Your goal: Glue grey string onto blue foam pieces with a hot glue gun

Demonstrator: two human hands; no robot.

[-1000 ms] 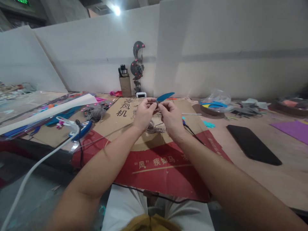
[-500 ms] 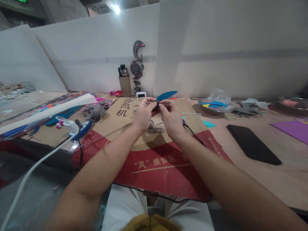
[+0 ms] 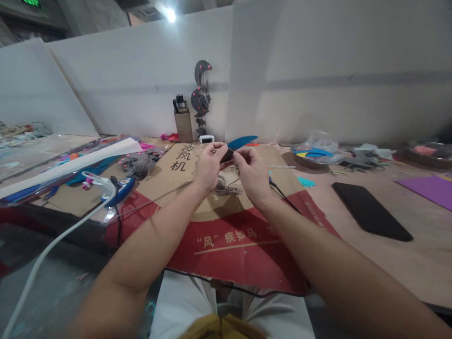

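A blue leaf-shaped piece [image 3: 243, 141] sticks up and to the right from between my hands, with a dark piece [image 3: 227, 156] just below its base. My left hand [image 3: 207, 168] pinches the dark piece between thumb and fingers. Close beside it, my right hand [image 3: 253, 175] is closed in a pinch at a thin strand that spans the small gap between the fingertips. Under both hands a loose tangle of grey yarn [image 3: 229, 187] lies on the cardboard [image 3: 212, 207]. How the blue and dark pieces join is hidden by the fingers.
A black phone-like slab [image 3: 370, 211] and a bowl with blue and yellow pieces [image 3: 310, 161] are on the right. A bottle [image 3: 182, 123] stands at the back beside a dark hanging ornament [image 3: 201, 99]. On the left are a grey yarn ball [image 3: 138, 165] and a blue-and-white power strip [image 3: 122, 190].
The blue piece has swung slightly and tilted flatter, while the dark piece has come into view between the hands. My fingertips have shifted a little; the arms stay nearly in place.
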